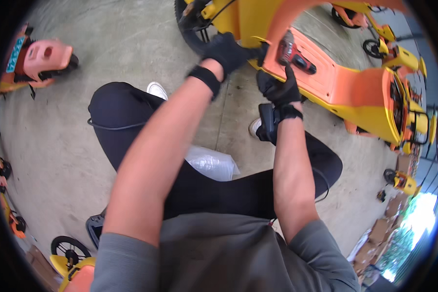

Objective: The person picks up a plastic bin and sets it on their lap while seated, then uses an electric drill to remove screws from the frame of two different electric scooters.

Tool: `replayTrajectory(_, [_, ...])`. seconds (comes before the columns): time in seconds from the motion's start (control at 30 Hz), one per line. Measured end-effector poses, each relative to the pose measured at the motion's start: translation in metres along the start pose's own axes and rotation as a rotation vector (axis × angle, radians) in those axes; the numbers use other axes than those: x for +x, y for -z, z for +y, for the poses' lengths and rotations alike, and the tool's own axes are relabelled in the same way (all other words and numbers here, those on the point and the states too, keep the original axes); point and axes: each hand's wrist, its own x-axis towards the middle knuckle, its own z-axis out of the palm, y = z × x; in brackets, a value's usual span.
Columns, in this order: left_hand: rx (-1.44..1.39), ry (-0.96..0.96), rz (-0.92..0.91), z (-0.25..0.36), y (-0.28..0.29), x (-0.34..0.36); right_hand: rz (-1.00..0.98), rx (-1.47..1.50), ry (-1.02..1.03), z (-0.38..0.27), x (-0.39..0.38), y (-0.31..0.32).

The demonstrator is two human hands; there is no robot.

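A yellow and orange scooter stands in front of me, its flat orange footboard to the right. On that footboard lies a red and black cordless drill. My left hand, in a black glove, is at the scooter's lower yellow edge. Its fingers look closed toward a dark piece by the panel; blur hides what that is. Below the footboard's near edge is my right hand, also black-gloved, with one finger raised beside the edge and the others curled. Anything inside those curled fingers is hidden.
A scooter's front wheel is beyond my left hand. Clear plastic wrapping lies on the concrete between my legs. Another orange scooter stands at left, with several more at right. Cardboard boxes line the right side.
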Motion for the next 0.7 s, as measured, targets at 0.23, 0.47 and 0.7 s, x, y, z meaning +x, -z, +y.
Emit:
replayTrajectory(0.23, [-0.036,0.252,0.086,-0.003,-0.076,-0.016,-0.434,-0.311,0.338,0.064,0.062,-0.005])
replayTrajectory(0.47, [-0.253,0.252,0.016,-0.012,-0.084,-0.010,-0.210,-0.428,0.703,0.071,0.088,0.011])
replayTrajectory(0.7, [-0.212,0.106,0.229,-0.018,-0.097,-0.008,-0.170,-0.451,0.791,0.067,0.103,0.001])
